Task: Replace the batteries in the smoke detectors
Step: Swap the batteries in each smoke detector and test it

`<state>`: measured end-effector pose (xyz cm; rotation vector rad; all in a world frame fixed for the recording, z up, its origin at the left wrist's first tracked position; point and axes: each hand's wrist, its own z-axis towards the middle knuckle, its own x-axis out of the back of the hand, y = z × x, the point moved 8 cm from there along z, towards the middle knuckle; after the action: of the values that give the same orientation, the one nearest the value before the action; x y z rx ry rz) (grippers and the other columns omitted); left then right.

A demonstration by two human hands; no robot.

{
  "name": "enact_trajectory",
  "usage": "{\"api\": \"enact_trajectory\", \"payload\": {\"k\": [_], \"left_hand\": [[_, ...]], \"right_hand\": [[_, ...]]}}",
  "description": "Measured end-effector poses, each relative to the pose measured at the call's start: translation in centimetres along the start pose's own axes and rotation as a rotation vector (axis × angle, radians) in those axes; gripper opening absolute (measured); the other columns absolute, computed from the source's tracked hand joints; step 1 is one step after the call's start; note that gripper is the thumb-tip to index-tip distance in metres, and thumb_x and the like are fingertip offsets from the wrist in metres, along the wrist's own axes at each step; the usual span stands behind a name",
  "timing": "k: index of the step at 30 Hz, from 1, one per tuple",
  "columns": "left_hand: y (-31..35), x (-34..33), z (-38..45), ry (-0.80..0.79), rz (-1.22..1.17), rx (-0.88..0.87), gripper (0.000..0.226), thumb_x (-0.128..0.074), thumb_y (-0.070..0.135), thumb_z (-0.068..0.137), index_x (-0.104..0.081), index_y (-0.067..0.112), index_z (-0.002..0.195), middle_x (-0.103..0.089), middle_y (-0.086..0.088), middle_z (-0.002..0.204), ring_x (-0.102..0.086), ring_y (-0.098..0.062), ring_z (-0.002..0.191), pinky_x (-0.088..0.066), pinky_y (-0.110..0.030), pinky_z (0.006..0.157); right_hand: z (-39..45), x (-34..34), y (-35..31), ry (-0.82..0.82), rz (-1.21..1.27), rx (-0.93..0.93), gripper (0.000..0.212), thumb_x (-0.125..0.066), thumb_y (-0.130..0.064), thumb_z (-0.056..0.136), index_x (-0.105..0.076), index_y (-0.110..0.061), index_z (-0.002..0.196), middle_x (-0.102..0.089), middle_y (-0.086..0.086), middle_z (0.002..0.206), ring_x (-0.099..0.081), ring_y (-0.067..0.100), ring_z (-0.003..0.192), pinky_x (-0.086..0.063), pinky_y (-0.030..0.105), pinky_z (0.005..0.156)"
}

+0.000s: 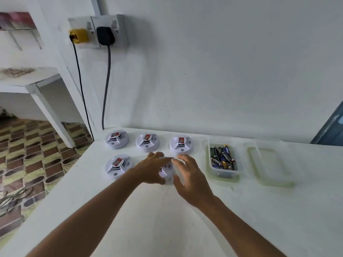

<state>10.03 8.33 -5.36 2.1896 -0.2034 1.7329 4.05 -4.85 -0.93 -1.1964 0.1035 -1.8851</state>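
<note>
Several white round smoke detectors lie on the white table point(167, 219). Three sit in a back row: one point(117, 139), one point(147, 142) and one point(181, 145). Another point(118, 166) lies front left. One more detector point(165, 171) lies between my hands and is mostly hidden. My left hand point(152, 170) curls round its left side. My right hand point(189, 179) is at its right side with fingers spread; whether it touches is unclear. A clear tub point(223, 160) to the right holds several batteries.
A clear lid point(270, 164) lies right of the tub. Two plugs with cables sit in wall sockets point(96, 32) above the table's back left corner. The table's left edge drops to a patterned floor point(27, 154). A white shelf unit stands at the left.
</note>
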Motion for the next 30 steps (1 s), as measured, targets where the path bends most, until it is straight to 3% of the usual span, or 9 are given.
{"api": "enact_trajectory", "payload": {"k": [2, 5, 9, 12, 15, 20, 22, 26, 30], "left_hand": [[-0.5, 0.4, 0.1, 0.025, -0.079, -0.036, 0.084, -0.076, 0.044, 0.074, -0.034, 0.033, 0.145, -0.037, -0.001, 0.142, -0.034, -0.023, 0.127, -0.039, -0.034, 0.101], [-1.1, 2.0, -0.8, 0.11, -0.408, -0.048, 0.08, -0.08, 0.04, 0.072, -0.039, 0.037, 0.141, -0.043, 0.003, 0.132, -0.043, -0.02, 0.121, -0.043, -0.03, 0.097], [-1.0, 3.1, -2.4, 0.122, -0.997, -0.015, 0.066, -0.069, 0.038, 0.071, -0.041, 0.052, 0.128, -0.046, 0.012, 0.136, -0.05, -0.012, 0.115, -0.048, -0.023, 0.085], [-0.3, 2.6, -3.2, 0.016, -1.464, -0.12, 0.061, -0.063, 0.03, 0.077, -0.047, 0.036, 0.135, -0.058, -0.007, 0.134, -0.058, -0.031, 0.119, -0.052, -0.055, 0.092], [0.1, 2.5, -4.0, -0.043, -1.715, -0.207, 0.059, -0.059, 0.026, 0.077, -0.048, 0.023, 0.135, -0.056, -0.018, 0.134, -0.055, -0.041, 0.12, -0.041, -0.065, 0.096], [-0.8, 2.4, -4.2, -0.067, -1.834, -0.255, 0.072, -0.079, 0.029, 0.065, -0.052, 0.025, 0.132, -0.058, -0.018, 0.131, -0.059, -0.038, 0.113, -0.043, -0.063, 0.095], [-1.1, 2.3, -4.3, -0.072, -1.821, -0.229, 0.075, -0.08, 0.029, 0.064, -0.051, 0.026, 0.133, -0.057, -0.018, 0.131, -0.058, -0.038, 0.113, -0.046, -0.062, 0.093], [-0.6, 2.3, -4.7, -0.127, -1.722, -0.23, 0.059, -0.073, 0.028, 0.07, -0.057, 0.032, 0.127, -0.059, -0.012, 0.125, -0.061, -0.033, 0.107, -0.054, -0.05, 0.083], [-1.1, 1.7, -5.0, -0.119, -1.722, -0.178, 0.082, -0.082, 0.043, 0.065, -0.047, 0.027, 0.136, -0.057, -0.017, 0.129, -0.061, -0.036, 0.109, -0.054, -0.05, 0.082]], "right_hand": [[0.1, -0.9, 0.3, 0.004, 0.016, -0.031, 0.044, -0.046, -0.028, 0.089, -0.059, -0.009, 0.126, -0.056, 0.012, 0.13, -0.048, 0.022, 0.125, -0.044, 0.028, 0.099], [0.4, -1.6, 0.1, 0.009, 0.099, -0.073, 0.041, -0.051, -0.022, 0.09, -0.055, -0.011, 0.129, -0.055, 0.005, 0.13, -0.049, 0.013, 0.122, -0.041, 0.017, 0.102], [1.3, -2.1, 0.7, 0.063, 0.375, -0.316, 0.054, -0.062, -0.024, 0.089, -0.045, -0.015, 0.139, -0.053, -0.005, 0.132, -0.053, 0.005, 0.114, -0.052, 0.022, 0.09], [2.2, -2.2, 0.0, 0.054, 0.523, -0.41, 0.071, -0.067, -0.051, 0.076, -0.045, -0.02, 0.137, -0.058, -0.009, 0.126, -0.056, 0.002, 0.111, -0.054, 0.02, 0.083], [3.2, -2.2, -0.5, -0.002, 0.581, -0.469, 0.079, -0.075, -0.053, 0.062, -0.049, -0.022, 0.13, -0.057, -0.008, 0.119, -0.056, 0.004, 0.107, -0.055, 0.018, 0.073], [4.4, -2.6, 0.0, -0.171, 0.513, -0.556, 0.073, -0.088, -0.037, 0.055, -0.053, -0.019, 0.117, -0.059, -0.003, 0.109, -0.059, 0.012, 0.096, -0.046, 0.012, 0.061], [4.5, -2.9, 0.0, -0.251, 0.49, -0.564, 0.067, -0.09, -0.03, 0.058, -0.053, -0.018, 0.112, -0.06, -0.003, 0.104, -0.06, 0.014, 0.091, -0.045, 0.015, 0.062], [4.8, -2.7, -0.2, -0.308, 0.357, -0.47, 0.061, -0.09, -0.022, 0.053, -0.052, -0.018, 0.1, -0.057, 0.0, 0.101, -0.053, 0.014, 0.086, -0.043, 0.02, 0.063], [4.4, -3.5, 0.1, -0.345, 0.453, -0.498, 0.061, -0.089, -0.019, 0.053, -0.053, -0.019, 0.102, -0.06, 0.001, 0.102, -0.059, 0.017, 0.092, -0.054, 0.033, 0.076]]}}
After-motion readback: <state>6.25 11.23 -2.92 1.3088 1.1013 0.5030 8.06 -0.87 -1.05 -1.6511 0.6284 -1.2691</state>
